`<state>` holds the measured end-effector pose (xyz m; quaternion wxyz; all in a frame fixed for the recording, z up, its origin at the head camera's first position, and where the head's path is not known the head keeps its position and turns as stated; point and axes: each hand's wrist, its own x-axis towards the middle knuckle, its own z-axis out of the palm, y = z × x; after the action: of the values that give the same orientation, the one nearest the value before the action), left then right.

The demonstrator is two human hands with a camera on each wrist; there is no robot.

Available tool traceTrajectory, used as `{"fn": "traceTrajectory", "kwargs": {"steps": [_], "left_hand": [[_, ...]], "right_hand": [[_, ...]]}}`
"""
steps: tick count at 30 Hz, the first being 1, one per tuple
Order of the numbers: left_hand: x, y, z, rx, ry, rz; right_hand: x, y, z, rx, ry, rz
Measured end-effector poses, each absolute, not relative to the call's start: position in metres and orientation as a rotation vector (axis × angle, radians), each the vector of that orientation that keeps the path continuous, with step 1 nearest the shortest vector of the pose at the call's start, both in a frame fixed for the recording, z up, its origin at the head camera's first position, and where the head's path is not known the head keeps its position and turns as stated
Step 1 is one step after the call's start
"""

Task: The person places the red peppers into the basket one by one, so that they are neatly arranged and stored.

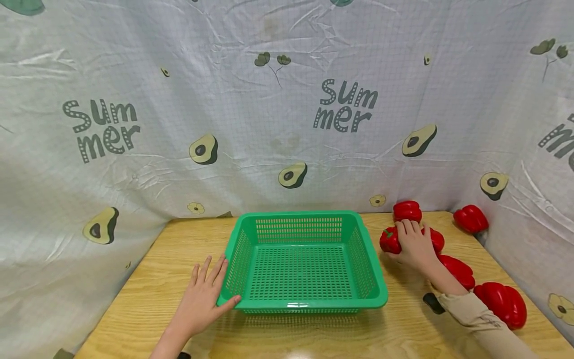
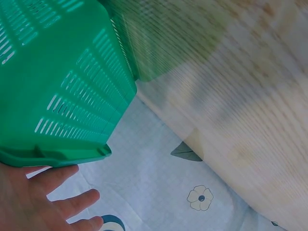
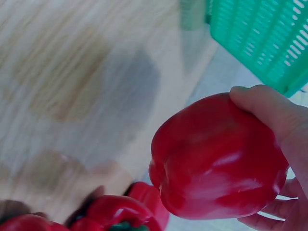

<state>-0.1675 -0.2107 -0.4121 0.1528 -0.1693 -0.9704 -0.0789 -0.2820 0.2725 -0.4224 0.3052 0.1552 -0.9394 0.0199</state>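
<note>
left hand (image 1: 202,294) flat at basket (image 1: 305,299) rim; right hand (image 1: 414,244) grips pepper (image 1: 391,240).

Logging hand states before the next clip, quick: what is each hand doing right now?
Left hand: open, fingers straight, thumb touching the green basket at its near left corner.
Right hand: gripping a red bell pepper.

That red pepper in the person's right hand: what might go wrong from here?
The right hand grips a glossy red pepper with its fingers curled over it, and the smooth skin might slip. Other peppers lie close by the forearm near the table edge, so a sleeve could nudge one off. The left hand only rests flat against the green basket, which looks light and might slide if bumped.
</note>
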Motion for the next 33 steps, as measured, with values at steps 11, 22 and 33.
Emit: {"fn": "traceTrajectory", "kwargs": {"steps": [11,22,33], "left_hand": [[-0.168,-0.210,-0.414,-0.487,-2.788,-0.240],[-0.168,-0.211,-0.412,-0.491,-2.785,-0.228],[-0.169,-0.212,-0.412,-0.483,-2.797,-0.210]], "right_hand": [[-0.275,0.254,-0.391,0.470,-2.343,0.128],[-0.271,0.226,-0.362,0.579,-2.288,0.397],[-0.278,0.203,-0.356,0.694,-2.310,0.408]]}}
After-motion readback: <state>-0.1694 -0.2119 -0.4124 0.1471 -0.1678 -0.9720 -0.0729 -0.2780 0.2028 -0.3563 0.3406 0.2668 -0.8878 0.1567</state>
